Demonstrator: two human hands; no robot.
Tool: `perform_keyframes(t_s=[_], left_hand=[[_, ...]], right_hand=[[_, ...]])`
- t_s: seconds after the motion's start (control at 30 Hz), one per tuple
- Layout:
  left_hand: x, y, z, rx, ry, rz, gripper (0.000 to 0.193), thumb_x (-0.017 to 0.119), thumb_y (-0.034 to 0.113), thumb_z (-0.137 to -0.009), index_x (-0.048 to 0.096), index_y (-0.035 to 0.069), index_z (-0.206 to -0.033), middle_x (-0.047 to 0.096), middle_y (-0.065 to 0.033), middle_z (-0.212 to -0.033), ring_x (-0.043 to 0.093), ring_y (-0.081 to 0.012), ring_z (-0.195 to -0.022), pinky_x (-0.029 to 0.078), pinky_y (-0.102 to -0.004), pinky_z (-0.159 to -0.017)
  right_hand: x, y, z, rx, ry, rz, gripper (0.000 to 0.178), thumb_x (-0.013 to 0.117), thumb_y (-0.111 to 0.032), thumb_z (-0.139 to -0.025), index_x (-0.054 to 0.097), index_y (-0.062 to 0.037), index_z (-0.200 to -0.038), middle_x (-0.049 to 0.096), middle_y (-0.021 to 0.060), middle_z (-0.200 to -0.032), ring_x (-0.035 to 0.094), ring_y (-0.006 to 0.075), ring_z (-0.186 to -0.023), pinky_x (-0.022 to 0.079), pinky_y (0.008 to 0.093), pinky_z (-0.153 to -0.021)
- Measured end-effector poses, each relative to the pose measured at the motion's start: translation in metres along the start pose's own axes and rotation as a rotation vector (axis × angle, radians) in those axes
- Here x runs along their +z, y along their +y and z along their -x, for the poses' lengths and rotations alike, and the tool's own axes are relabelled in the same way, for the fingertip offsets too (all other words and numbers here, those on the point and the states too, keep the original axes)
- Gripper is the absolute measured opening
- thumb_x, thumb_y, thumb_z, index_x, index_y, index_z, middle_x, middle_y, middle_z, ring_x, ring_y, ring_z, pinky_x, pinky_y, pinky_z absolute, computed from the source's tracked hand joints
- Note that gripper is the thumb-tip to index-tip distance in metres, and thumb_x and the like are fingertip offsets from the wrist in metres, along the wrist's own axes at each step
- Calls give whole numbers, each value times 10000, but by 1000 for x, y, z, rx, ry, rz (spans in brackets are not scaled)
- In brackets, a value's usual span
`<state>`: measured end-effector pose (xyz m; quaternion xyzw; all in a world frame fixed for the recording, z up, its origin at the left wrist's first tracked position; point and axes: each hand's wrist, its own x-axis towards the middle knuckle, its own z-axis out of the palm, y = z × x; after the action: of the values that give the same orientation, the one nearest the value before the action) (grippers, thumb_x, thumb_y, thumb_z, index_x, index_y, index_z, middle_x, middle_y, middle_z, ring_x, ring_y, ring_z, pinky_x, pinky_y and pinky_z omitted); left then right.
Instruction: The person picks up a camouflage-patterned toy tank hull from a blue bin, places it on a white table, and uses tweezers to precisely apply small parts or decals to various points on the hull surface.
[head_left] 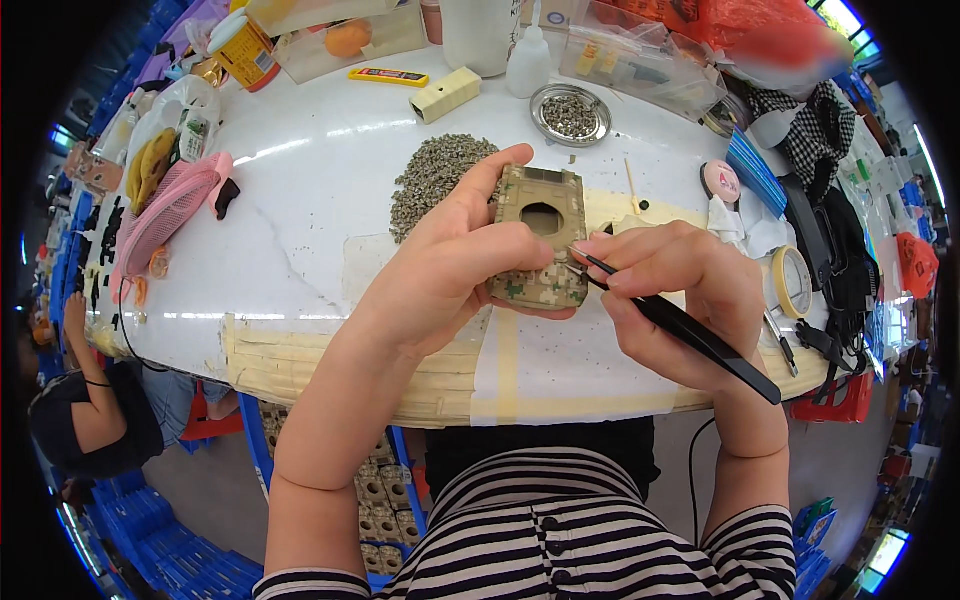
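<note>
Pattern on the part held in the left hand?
The part: pixelated camouflage, green and brown on tan; clearest in the head view.

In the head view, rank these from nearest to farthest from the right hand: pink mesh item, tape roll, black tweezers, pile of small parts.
1. Black tweezers, in the right hand.
2. Tape roll, to its right.
3. Pile of small parts, to its left.
4. Pink mesh item, table's far left.

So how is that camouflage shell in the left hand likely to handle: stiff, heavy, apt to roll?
The camouflage shell is probably stiff: its edges look straight in the grip of the left hand. The round hole in it hints at a hollow, fairly light body. Its boxy outline should make it unlikely to roll.
</note>
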<state>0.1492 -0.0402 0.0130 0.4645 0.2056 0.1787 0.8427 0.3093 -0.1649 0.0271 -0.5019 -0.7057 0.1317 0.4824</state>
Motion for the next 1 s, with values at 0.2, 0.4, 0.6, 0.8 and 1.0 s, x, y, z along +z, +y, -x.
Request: perform_keyframes(t_s=[0.2,0.4,0.6,0.8,1.0], left_hand=[[0,-1,0,7,9,-4,743,511,33,-738,245,-31,-1429,537,-254,-1227,573,-291,-1121,486,-375,-932],[0,-2,0,7,8,-4,738,512,33,-743,247,-29,-1429,538,-253,-1226,577,-289,-1115,493,-376,-919],[0,1,1,-26,3,-14,728,511,33,-755,247,-21,-1431,538,-252,-1226,591,-283,-1088,528,-374,-853],[0,-2,0,-7,7,-20,727,508,27,-753,248,-26,-1430,541,-250,-1223,589,-285,-1093,526,-377,-861],[-1,-3,0,16,6,-25,731,503,20,-748,240,-40,-1427,541,-252,-1223,582,-292,-1108,511,-372,-890]], right_hand=[[2,0,0,-36,3,26,196,651,104,-723,561,-22,-844,662,146,-846,685,291,-902,547,408,-833],[2,0,0,-41,8,23,194,648,105,-727,557,-21,-842,662,147,-841,685,294,-906,549,417,-835],[1,-1,0,-49,-1,43,189,651,101,-728,555,-19,-839,668,156,-854,685,292,-905,547,421,-843],[1,-1,1,-42,0,42,186,653,95,-731,556,-21,-840,669,156,-861,683,291,-911,543,425,-856],[1,-2,1,-25,2,25,184,652,92,-735,557,-22,-845,669,155,-870,680,290,-918,538,430,-867]])
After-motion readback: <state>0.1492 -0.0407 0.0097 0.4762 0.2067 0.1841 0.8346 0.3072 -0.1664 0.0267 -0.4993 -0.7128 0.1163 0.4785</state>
